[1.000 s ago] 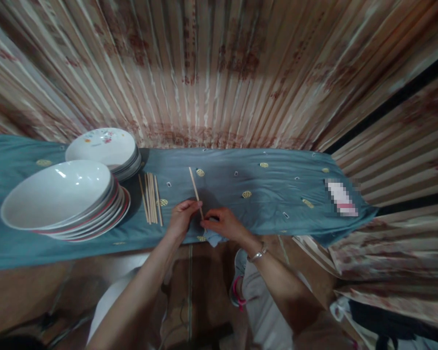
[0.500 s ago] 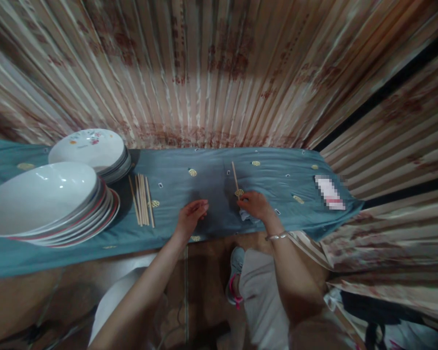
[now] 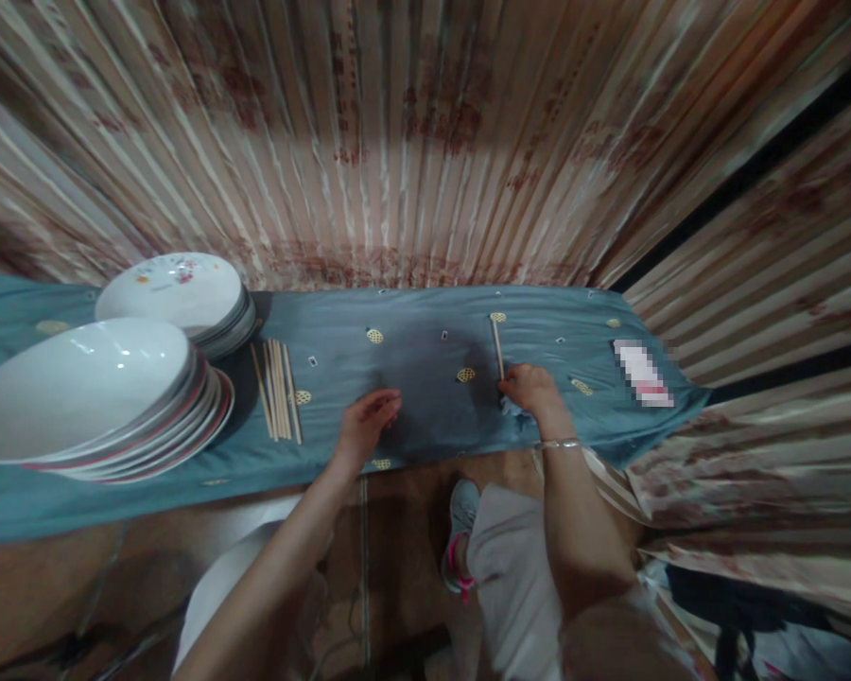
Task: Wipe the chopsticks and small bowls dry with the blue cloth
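Right of the bowls (image 3: 78,388), your right hand (image 3: 535,390) pinches a slim pale stick (image 3: 497,345), left hand (image 3: 369,421) loosely spread; tablecloth (image 3: 418,355) extends between.

silver bracelet (image 3: 559,444), pale trousers (image 3: 512,563)

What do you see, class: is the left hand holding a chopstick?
No: the right hand grips the chopstick near its lower end, while the left hand holds none.

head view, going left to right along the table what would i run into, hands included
Stacked dishes → row of chopsticks → left hand → single chopstick → right hand → pixelated item.
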Demonstrator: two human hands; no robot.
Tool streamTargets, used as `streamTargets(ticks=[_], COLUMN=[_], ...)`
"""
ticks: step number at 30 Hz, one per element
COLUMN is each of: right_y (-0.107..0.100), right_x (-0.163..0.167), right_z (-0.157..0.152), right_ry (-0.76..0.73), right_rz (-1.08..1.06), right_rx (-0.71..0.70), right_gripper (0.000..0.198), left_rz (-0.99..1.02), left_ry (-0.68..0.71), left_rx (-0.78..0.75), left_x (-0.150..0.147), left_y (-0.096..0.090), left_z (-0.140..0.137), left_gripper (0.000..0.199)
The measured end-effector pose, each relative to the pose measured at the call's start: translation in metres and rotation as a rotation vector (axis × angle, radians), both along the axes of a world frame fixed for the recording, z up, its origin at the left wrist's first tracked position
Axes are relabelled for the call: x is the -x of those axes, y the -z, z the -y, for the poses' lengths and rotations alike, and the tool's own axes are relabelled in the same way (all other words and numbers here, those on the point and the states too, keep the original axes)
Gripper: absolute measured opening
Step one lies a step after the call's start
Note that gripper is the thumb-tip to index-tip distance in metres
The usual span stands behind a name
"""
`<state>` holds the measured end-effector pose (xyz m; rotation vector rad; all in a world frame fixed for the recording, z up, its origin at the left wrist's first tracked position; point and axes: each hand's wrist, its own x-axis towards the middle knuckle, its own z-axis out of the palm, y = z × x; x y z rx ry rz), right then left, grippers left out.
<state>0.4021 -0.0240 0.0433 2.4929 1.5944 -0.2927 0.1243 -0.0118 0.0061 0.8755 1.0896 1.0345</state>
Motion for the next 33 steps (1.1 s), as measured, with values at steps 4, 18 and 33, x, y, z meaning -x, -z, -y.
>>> streamTargets(ticks=[4,18,33], right_y=[0.004,-0.009,0.006], right_x=[-0.008,-0.034,0.062], right_z=[0.000,0.021,-0.001], right_ry=[-0.007,0.040,-0.065], right_rz=[0.015,0.047,-1.208], right_rx=[0.018,0.007,-0.528], right_gripper=[0.029,0.037,0.046], left_rz=[-0.003,-0.032,-1.168], left_ry=[-0.004,-0.038,-0.049], left_rx=[-0.009,-0.003,-0.515], left_x=[0.007,0.027,0.118], left_y=[0.001,-0.005,0.002], left_z=[-0.002,-0.002,-0.007], left_gripper=[0.043,0.051,0.026])
